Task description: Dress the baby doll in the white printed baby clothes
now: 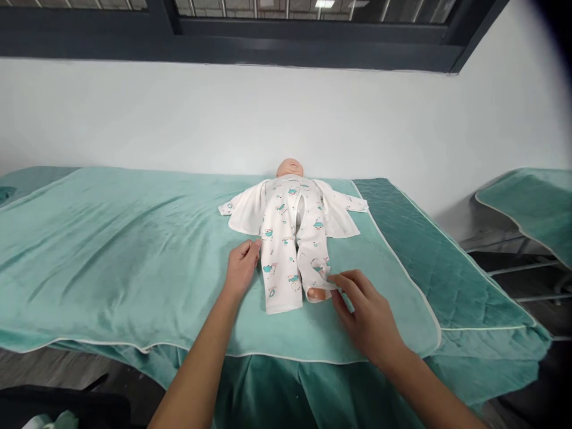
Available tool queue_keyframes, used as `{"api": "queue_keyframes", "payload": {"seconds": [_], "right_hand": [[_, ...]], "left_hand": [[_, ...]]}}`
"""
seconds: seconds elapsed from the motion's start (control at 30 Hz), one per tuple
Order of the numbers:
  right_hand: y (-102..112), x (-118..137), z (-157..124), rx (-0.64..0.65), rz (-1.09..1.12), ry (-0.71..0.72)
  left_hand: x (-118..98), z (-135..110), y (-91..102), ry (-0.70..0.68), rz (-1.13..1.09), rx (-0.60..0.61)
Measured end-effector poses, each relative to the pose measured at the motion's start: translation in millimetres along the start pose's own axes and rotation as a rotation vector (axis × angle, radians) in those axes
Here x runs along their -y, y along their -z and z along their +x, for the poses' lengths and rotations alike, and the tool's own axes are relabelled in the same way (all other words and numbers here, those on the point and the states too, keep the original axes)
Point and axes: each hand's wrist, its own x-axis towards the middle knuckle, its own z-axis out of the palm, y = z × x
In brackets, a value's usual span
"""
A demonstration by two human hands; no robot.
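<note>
A baby doll point(290, 167) lies on its back on a light green blanket point(179, 250), its head toward the wall. White baby pants point(281, 256) with small green and red prints cover its legs, and a white baby jacket point(248, 208) spreads open beneath it. My left hand point(243, 262) is closed at the outer edge of the left pant leg, fingertips on the cloth. My right hand point(361, 307) pinches the hem of the right pant leg, where the doll's foot point(316, 294) shows in the opening. The other foot is hidden inside its pant leg.
A darker green quilted cover point(438, 268) shows at the bed's right side. Behind stands a white wall point(214, 119) under a dark window frame point(268, 42). Another green-covered bed point(531, 202) is at the right. A black item point(67, 405) sits at lower left.
</note>
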Motion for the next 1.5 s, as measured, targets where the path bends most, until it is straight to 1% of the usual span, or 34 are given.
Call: {"api": "queue_keyframes", "payload": {"seconds": [0.1, 0.17, 0.23, 0.3, 0.37, 0.47, 0.53, 0.6, 0.67, 0.73, 0.8, 0.83, 0.87, 0.9, 0.97, 1.03, 1.13, 1.17, 1.23, 1.3, 1.37, 1.43, 1.5], "right_hand": [[-15.2, -2.0, -3.9, -0.015, -0.059, 0.053], [-20.0, 0.6, 0.3, -0.032, -0.041, 0.082], [-20.9, 4.9, 8.3, -0.043, -0.008, 0.08], [-19.0, 9.9, 16.4, -0.03, 0.034, 0.085], [-14.8, 15.0, 21.2, -0.002, 0.065, 0.126], [-6.4, 18.5, 20.0, 0.07, 0.063, 0.225], [-0.5, 15.5, 15.2, 0.136, 0.054, 0.269], [4.8, 7.7, 10.1, 0.212, 0.08, 0.28], [8.1, -4.4, 8.1, 0.269, 0.155, 0.243], [6.6, -20.3, 12.2, 0.245, 0.229, 0.146], [-1.8, -39.2, 24.5, 0.142, 0.228, 0.031], [-8.7, -49.3, 33.5, 0.085, 0.19, -0.012], [-17.0, -59.3, 44.2, 0.033, 0.136, -0.034], [-26.1, -68.7, 55.8, 0.009, 0.077, -0.041], [-44.3, -84.2, 79.2, 0.0, -0.015, -0.035], [-58.7, -93.4, 98.6, 0.055, -0.06, -0.006], [-70.2, -97.6, 113.3, 0.148, -0.062, 0.041], [-71.7, -98.1, 114.4, 0.157, -0.051, 0.048], [-72.9, -99.5, 112.9, 0.132, -0.02, 0.039], [-73.0, -101.8, 110.0, 0.096, 0.018, 0.031], [-73.8, -103.8, 108.6, 0.085, 0.086, 0.059], [-76.1, -104.6, 110.0, 0.105, 0.154, 0.11], [-79.8, -103.5, 114.2, 0.136, 0.169, 0.154]], "left_hand": [[0.7, 0.1, -0.1, -0.007, -0.019, -0.005], [1.5, 0.4, -0.5, -0.014, -0.018, -0.005], [2.4, 0.7, -0.8, -0.014, -0.019, -0.008], [3.2, 0.9, -0.9, -0.016, -0.024, -0.006], [4.1, 1.0, -0.6, -0.02, -0.027, -0.006], [5.3, 0.6, 0.1, -0.028, -0.009, 0.001], [6.4, 0.7, -0.3, -0.048, 0.05, -0.016], [8.2, 2.5, -1.9, -0.115, 0.166, -0.072], [11.0, 6.8, -4.4, -0.233, 0.325, -0.144], [14.2, 13.7, -7.1, -0.36, 0.509, -0.162], [16.6, 22.2, -8.8, -0.443, 0.691, -0.118], [17.2, 26.8, -9.2, -0.466, 0.772, -0.085], [17.3, 31.5, -9.4, -0.481, 0.84, -0.048], [17.0, 36.3, -9.4, -0.493, 0.896, -0.008], [15.4, 45.8, -9.6, -0.53, 0.979, 0.091], [13.4, 55.3, -10.7, -0.585, 1.007, 0.215], [10.6, 69.2, -14.3, -0.64, 0.91, 0.35], [9.5, 73.4, -15.6, -0.647, 0.849, 0.378], [6.6, 80.3, -18.3, -0.649, 0.733, 0.414], [3.0, 84.6, -20.8, -0.636, 0.661, 0.435], [0.0, 86.2, -23.6, -0.61, 0.631, 0.435], [-1.1, 86.0, -26.4, -0.584, 0.618, 0.423], [0.2, 85.4, -28.8, -0.555, 0.613, 0.402]]}}
